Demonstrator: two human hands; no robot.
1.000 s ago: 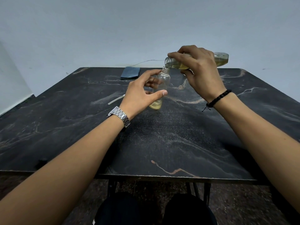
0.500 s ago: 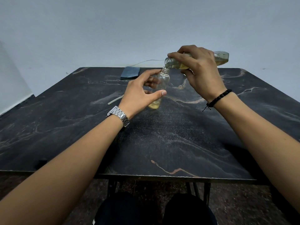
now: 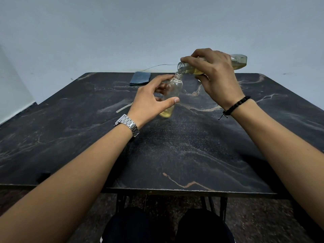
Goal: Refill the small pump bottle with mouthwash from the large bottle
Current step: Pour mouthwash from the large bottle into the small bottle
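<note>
A small clear bottle (image 3: pixel 173 90) without its pump stands slightly tilted on the dark marble table (image 3: pixel 175 146), with a little yellow liquid at its bottom. My left hand (image 3: pixel 150 100) curls around it, thumb in front and fingers behind. My right hand (image 3: pixel 215 76) grips the large clear bottle (image 3: pixel 240 61), held almost level above the table. Its open mouth sits right over the small bottle's neck. Yellow mouthwash lies along the large bottle's lower side.
A folded blue cloth (image 3: pixel 140 78) lies near the table's far edge, with a thin wire (image 3: pixel 157 66) behind it. A pale thin tube (image 3: pixel 124 108) lies on the table left of my left hand. My knees show below the table's front edge.
Hardly anything moved; both hands hold the same pose. The yellow liquid at the bottom of the small bottle looks about the same.
</note>
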